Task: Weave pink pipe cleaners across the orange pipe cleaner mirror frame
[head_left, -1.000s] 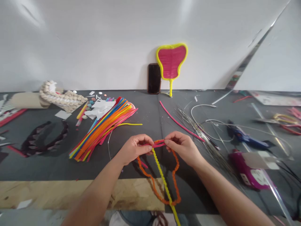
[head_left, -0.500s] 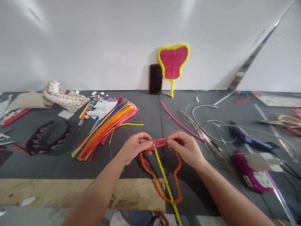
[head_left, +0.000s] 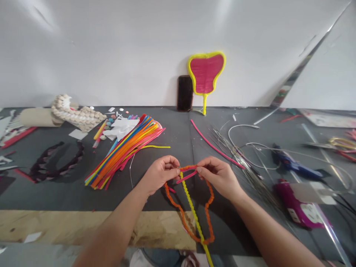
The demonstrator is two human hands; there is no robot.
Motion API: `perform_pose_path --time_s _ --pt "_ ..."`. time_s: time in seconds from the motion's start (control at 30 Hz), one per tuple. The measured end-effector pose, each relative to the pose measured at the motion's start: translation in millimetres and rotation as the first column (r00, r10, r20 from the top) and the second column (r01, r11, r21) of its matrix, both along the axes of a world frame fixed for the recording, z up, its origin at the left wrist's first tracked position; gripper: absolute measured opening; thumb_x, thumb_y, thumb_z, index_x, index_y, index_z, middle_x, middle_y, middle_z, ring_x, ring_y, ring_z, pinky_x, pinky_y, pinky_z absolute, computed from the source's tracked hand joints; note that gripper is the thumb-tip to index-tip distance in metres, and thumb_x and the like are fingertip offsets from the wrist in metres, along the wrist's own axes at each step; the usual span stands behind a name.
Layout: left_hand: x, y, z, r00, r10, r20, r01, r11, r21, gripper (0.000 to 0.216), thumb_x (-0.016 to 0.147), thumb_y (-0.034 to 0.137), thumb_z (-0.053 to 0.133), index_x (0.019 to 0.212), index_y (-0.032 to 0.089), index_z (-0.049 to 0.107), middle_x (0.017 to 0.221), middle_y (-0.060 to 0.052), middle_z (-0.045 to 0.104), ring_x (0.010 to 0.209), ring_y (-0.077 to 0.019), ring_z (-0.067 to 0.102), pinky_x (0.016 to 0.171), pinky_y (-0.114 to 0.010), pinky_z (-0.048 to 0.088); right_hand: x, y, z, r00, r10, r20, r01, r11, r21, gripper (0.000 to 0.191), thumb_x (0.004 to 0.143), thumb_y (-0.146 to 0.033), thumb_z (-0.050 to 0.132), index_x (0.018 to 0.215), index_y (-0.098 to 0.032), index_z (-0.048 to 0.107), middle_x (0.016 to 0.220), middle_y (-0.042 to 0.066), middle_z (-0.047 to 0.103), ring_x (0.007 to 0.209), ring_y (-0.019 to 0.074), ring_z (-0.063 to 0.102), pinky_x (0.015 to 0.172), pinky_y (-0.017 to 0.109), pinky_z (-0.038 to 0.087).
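My left hand (head_left: 160, 177) and my right hand (head_left: 218, 177) are both pinched on the top of an orange pipe-cleaner frame (head_left: 209, 207) shaped like a heart-topped paddle. A yellow pipe cleaner (head_left: 193, 211) runs down its middle toward me. A short pink pipe cleaner (head_left: 187, 175) lies across the top, between my fingertips, tilted down to the left. The frame hangs just above the dark mat (head_left: 178, 148).
A bundle of coloured pipe cleaners (head_left: 124, 150) lies left of my hands. A finished pink and yellow paddle (head_left: 205, 74) and a phone (head_left: 185, 92) lean on the wall. Thin wires (head_left: 241, 159), two glue guns (head_left: 294, 167) (head_left: 299, 207) and a loose pink pipe cleaner (head_left: 211, 146) lie right.
The pink pipe cleaner lay level across the frame's top; its left end has now dropped, so it slants. My hands have barely moved.
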State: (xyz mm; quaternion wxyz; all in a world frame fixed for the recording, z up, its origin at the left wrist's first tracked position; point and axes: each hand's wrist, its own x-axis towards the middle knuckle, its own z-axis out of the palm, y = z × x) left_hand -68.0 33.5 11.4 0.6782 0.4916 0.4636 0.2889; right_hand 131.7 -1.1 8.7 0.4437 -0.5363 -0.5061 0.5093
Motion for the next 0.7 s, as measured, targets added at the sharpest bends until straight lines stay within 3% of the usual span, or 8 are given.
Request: perform_pose_path --time_s 0.2,0.3,0.4,0.53,0.7 --pt "-2.2 0.3 -1.3 0.995 0.053 0.086 -0.049 0.998 -0.046 0.020 0.069 0.022 0.071 0.081 0.016 0.057 0.065 0.005 0.059 0.058 -0.0080 0.060 0.060 -0.019 0.046 3.9 1.6 -4.6 0.993 0.022 -0.117 -0.029 0.998 -0.057 0.031 0.076 -0.048 0.066 0.085 -0.019 0.062 0.065 -0.001 0.061 0.057 0.0124 0.057 0.057 0.026 0.048" --pt "-3.6 -0.2 -1.8 0.985 0.036 0.170 -0.020 0.996 -0.090 0.022 0.069 0.021 0.072 0.088 0.015 0.062 0.073 0.002 0.063 0.062 -0.0080 0.060 0.063 -0.021 0.049 5.1 4.8 -11.3 0.967 0.007 -0.256 -0.035 0.994 -0.104 0.036 0.081 -0.053 0.057 0.094 -0.020 0.061 0.074 0.001 0.064 0.060 0.0120 0.058 0.059 0.026 0.049" --pt "-3.1 -2.6 -1.1 0.978 -0.025 0.205 0.049 0.992 -0.113 0.028 0.070 0.022 0.071 0.097 0.015 0.065 0.075 0.000 0.066 0.063 -0.0088 0.061 0.065 -0.022 0.049 2.1 6.6 -15.3 0.951 0.057 -0.305 -0.110 0.981 -0.160 0.033 0.075 -0.048 0.067 0.091 -0.019 0.062 0.072 -0.001 0.062 0.056 0.0092 0.056 0.056 0.022 0.047" --pt "-1.7 -4.5 -0.9 0.986 -0.065 0.152 0.081 0.991 -0.103 0.027 0.071 0.025 0.072 0.095 0.015 0.068 0.078 -0.002 0.069 0.062 -0.0096 0.061 0.065 -0.023 0.049 -2.4 5.3 -14.7 0.923 0.189 -0.335 -0.261 0.947 -0.186 0.031 0.070 -0.044 0.073 0.083 -0.017 0.063 0.068 -0.001 0.062 0.055 0.0086 0.054 0.056 0.022 0.047" --pt "-2.3 -1.8 -2.1 0.997 -0.077 -0.012 0.077 0.997 -0.006 0.023 0.074 0.028 0.067 0.093 0.015 0.069 0.074 -0.001 0.068 0.061 -0.0103 0.060 0.062 -0.021 0.047 1.8 4.7 -12.8 0.901 0.137 -0.411 -0.249 0.940 -0.233 0.046 0.081 -0.060 0.052 0.088 -0.016 0.064 0.067 0.001 0.061 0.057 0.0113 0.057 0.053 0.023 0.048"
